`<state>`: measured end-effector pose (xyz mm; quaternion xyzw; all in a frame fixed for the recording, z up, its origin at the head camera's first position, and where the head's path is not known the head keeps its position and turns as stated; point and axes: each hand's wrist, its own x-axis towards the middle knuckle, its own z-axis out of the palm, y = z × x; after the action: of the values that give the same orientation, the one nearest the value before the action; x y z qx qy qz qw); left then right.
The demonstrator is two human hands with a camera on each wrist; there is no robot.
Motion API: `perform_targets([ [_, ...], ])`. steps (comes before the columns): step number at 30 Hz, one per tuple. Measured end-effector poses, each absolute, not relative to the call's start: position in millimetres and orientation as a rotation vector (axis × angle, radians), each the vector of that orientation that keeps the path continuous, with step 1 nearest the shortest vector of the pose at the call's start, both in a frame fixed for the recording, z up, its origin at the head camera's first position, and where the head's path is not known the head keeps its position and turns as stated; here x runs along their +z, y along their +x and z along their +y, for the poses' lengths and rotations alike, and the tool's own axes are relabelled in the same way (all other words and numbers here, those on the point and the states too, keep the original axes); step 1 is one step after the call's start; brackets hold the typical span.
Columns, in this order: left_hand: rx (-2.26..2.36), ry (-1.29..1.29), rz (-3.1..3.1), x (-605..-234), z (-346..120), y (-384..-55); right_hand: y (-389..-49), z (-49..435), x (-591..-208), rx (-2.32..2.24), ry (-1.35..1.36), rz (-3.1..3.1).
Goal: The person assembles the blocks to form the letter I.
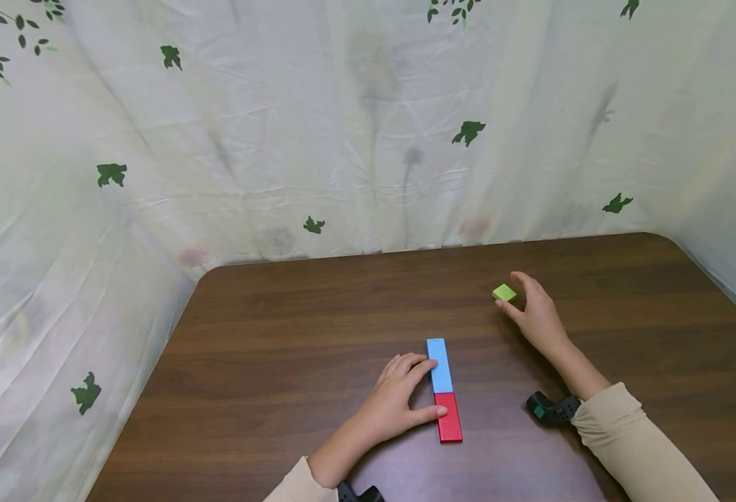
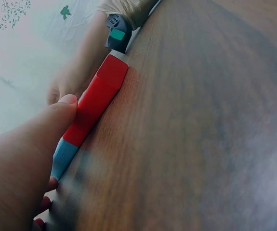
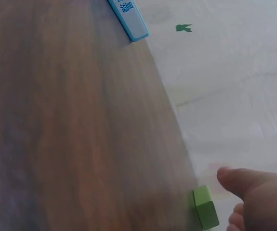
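On the table lie a blue block (image 1: 442,369) and a red block (image 1: 449,427), end to end in one straight line. My left hand (image 1: 394,396) is beside them, its thumb resting on the red block and its index finger touching the blue one. Farther back to the right is a small green block (image 1: 503,292). My right hand (image 1: 540,319) is spread around it, with the thumb near its front and the fingers behind. In the right wrist view a gap separates the thumb from the green block (image 3: 205,208).
The brown wooden table (image 1: 267,335) has rounded back corners. A pale curtain (image 1: 280,139) with leaf and bird prints hangs behind it and along the sides. Dark wrist devices (image 1: 551,409) sit at both cuffs. Printed characters show on the blue block's side.
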<state>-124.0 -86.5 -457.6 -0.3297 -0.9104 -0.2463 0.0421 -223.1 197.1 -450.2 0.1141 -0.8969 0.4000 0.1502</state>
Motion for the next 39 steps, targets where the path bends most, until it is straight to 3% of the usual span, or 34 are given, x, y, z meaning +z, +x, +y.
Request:
perform_targets([
  [14, -0.750, -1.013, -2.783, -456, -86, -124, -226, 199, -452, 1.175, 0.195, -2.695],
  [39, -0.775, -0.996, -2.824, -454, -86, -124, -227, 185, -446, 1.200, 0.230, -2.667],
])
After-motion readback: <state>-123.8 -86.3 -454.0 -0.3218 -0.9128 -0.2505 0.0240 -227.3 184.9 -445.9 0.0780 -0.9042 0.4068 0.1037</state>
